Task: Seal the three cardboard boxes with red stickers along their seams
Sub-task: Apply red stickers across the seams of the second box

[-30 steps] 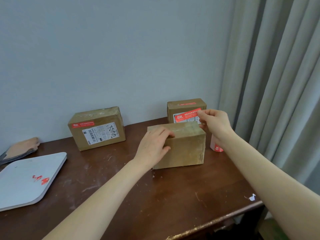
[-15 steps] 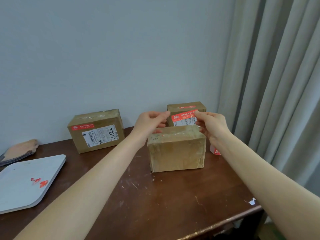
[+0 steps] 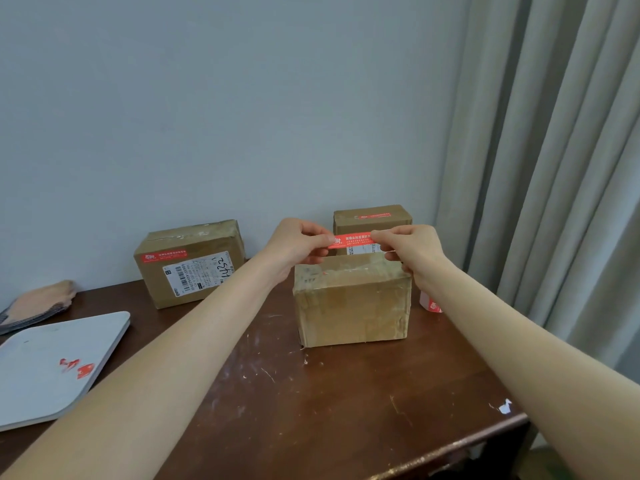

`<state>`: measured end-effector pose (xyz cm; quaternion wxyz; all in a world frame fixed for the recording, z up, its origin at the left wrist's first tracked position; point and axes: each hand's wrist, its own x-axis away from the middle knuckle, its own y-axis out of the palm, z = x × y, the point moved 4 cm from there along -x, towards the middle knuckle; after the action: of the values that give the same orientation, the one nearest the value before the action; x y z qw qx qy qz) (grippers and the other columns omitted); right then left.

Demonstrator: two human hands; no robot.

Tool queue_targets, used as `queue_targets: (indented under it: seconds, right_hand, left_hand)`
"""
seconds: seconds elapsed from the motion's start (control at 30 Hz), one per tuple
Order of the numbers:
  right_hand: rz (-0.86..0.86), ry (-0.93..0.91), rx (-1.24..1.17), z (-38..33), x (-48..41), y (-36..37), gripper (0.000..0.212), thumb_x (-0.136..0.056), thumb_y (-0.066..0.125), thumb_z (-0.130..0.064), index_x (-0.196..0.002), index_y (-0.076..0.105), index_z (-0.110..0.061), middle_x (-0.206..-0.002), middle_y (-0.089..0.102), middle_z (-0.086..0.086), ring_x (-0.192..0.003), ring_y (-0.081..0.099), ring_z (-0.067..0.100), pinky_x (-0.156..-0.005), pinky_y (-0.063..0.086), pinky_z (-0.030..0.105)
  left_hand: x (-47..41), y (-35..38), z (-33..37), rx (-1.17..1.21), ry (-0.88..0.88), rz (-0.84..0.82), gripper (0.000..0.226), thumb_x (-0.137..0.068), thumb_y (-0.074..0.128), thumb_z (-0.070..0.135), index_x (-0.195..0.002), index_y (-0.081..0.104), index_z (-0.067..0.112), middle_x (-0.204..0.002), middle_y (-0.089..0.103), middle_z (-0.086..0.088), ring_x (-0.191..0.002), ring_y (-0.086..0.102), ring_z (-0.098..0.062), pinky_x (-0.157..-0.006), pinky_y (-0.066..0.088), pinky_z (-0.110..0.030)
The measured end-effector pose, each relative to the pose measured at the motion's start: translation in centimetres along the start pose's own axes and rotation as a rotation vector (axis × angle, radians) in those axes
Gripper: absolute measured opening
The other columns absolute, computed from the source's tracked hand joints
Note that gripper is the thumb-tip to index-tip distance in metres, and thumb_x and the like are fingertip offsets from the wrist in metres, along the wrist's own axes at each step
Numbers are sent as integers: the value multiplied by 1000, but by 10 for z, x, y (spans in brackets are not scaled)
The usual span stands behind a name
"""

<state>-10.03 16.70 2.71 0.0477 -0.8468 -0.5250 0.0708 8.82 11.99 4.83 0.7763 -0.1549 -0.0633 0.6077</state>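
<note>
The left hand (image 3: 294,244), which was resting on the near box (image 3: 353,303) a second ago, is now pinching the left end of the red sticker (image 3: 351,240), so the strip is being held level between both hands. The right hand (image 3: 412,251) is pinching the right end between thumb and forefinger, its other fingers curled; both forearms are reaching forward. The sticker is hovering just above the near box's rear top edge. A second box (image 3: 190,265) (already bearing a red sticker) is standing at ten o'clock of the near one, a third box (image 3: 372,216) at twelve o'clock, a sticker roll (image 3: 429,301) at three o'clock. All are sitting on a scratched brown table (image 3: 311,410), a white tray (image 3: 52,362) lying at eight o'clock; a pale wall (image 3: 242,116) and grey curtain (image 3: 554,168) are standing behind.
</note>
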Motion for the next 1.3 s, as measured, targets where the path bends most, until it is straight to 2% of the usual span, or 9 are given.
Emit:
queue_targets:
  seconds: [0.13, 0.27, 0.37, 0.53, 0.6, 0.67, 0.8, 0.93, 1.3]
  right_hand:
    - [-32, -34, 128, -2, -5, 6, 14, -76, 77, -31, -70, 70, -20, -74, 66, -1, -59, 56, 9, -53, 41, 24]
    - [-9, -41, 253, -1, -10, 6, 15, -74, 78, -31, -69, 70, -19, -76, 67, 5, -66, 56, 16, -69, 52, 35]
    - [-37, 25, 231, 1, -12, 4, 19, -73, 79, -25, -73, 70, -9, -73, 62, 6, -62, 52, 15, -56, 42, 28]
    - [-119, 185, 30, 3, -12, 2, 14, -74, 80, -16, -78, 68, -10, -66, 59, 1, -48, 46, 7, -34, 28, 15]
    - [-116, 110, 134, 3, -15, 2, 14, -74, 80, -18, -79, 70, -10, -66, 60, 2, -48, 48, 7, -38, 35, 17]
    - [-104, -18, 338, 2, -19, 5, 16, -75, 78, -24, -80, 73, -9, -67, 64, 3, -53, 51, 10, -53, 49, 26]
    - [-124, -113, 631, 5, -26, 17, 29, -76, 72, -31, -84, 72, -2, -68, 64, 3, -58, 55, 17, -69, 56, 38]
    - [-173, -73, 775, 7, -29, 23, 26, -75, 69, -31, -61, 52, -16, -57, 50, -1, -51, 46, 17, -59, 43, 31]
    - [-224, -16, 940, 4, -37, 33, 14, -73, 64, -24, -73, 51, -18, -68, 56, -1, -62, 53, 18, -59, 39, 29]
  left_hand:
    - [-2, -5, -2, -79, 7, 32, 8, -84, 69, 9, -78, 67, 12, -77, 65, -3, -66, 61, -10, -72, 58, -28]
    - [-5, -1, -7, -108, -18, 34, 4, -85, 68, 8, -81, 67, 9, -77, 64, -5, -65, 59, -11, -68, 57, -27]
    - [-9, 3, -11, -133, -22, 41, 11, -85, 67, 8, -76, 65, 12, -76, 63, -6, -66, 59, -12, -64, 57, -26]
    - [-13, 3, -11, -127, -20, 52, 9, -86, 67, 9, -78, 66, 12, -77, 64, -5, -66, 59, -12, -66, 57, -26]
    - [-15, 2, -10, -171, -6, 60, 9, -86, 67, 10, -78, 66, 13, -80, 65, -6, -67, 60, -12, -67, 58, -27]
    - [-16, 2, -11, -247, 2, 63, 8, -85, 67, 10, -78, 67, 13, -82, 67, -8, -69, 61, -15, -68, 58, -29]
    - [-18, 2, -18, -399, -1, 73, 4, -81, 71, 12, -80, 68, 12, -78, 70, -8, -70, 65, -20, -63, 57, -28]
    - [-20, 4, -27, -429, -41, 88, 26, -78, 75, 12, -100, 64, 7, -74, 66, -7, -61, 62, -17, -52, 48, -25]
    - [-26, 9, -32, -529, -68, 81, 30, -79, 71, 15, -107, 62, 9, -70, 61, -3, -46, 50, -13, -56, 48, -26]
